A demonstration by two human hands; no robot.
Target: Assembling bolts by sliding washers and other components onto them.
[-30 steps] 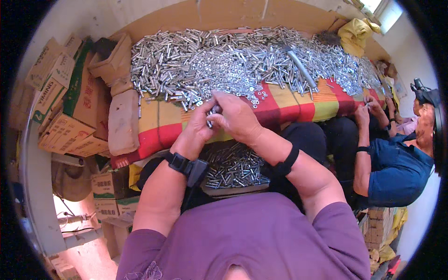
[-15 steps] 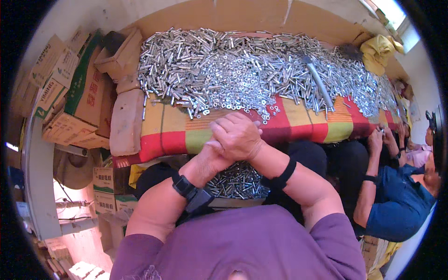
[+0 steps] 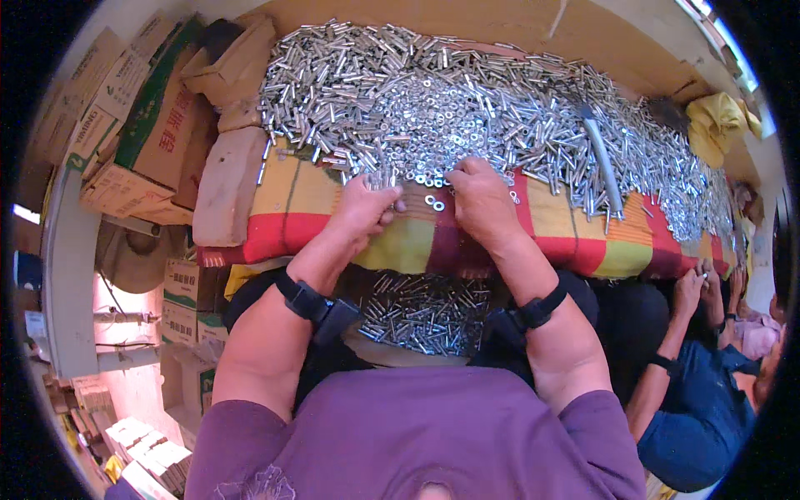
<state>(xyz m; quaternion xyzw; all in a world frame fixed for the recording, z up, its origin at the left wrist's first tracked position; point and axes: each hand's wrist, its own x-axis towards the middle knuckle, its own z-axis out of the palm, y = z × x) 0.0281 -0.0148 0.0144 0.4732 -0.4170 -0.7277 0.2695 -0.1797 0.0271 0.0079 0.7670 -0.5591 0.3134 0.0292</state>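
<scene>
My left hand (image 3: 365,208) is closed at the front edge of a large heap of short metal rods (image 3: 312,104). Several shiny metal pieces (image 3: 382,177) stand up from its curled fingers; they look like the same short rods. To its right, my right hand (image 3: 483,204) reaches down with thumb and fingers pinched at the edge of a pile of flat metal washers (image 3: 433,125). What is between those fingertips is too small to make out. Two loose washers (image 3: 434,202) lie on the checked cloth (image 3: 379,246) between my hands.
A curved grey bar (image 3: 602,162) rests on the heap at the right. Below the cloth's front edge, a container holds more metal pieces (image 3: 425,317). Cardboard boxes (image 3: 146,167) and a pale block (image 3: 229,187) stand at left. A co-worker in a blue shirt (image 3: 700,408) sits at right.
My hands were clasped together in front of the heap. Now they are apart, the left at the rods and the right down at the washers. The view has shifted slightly.
</scene>
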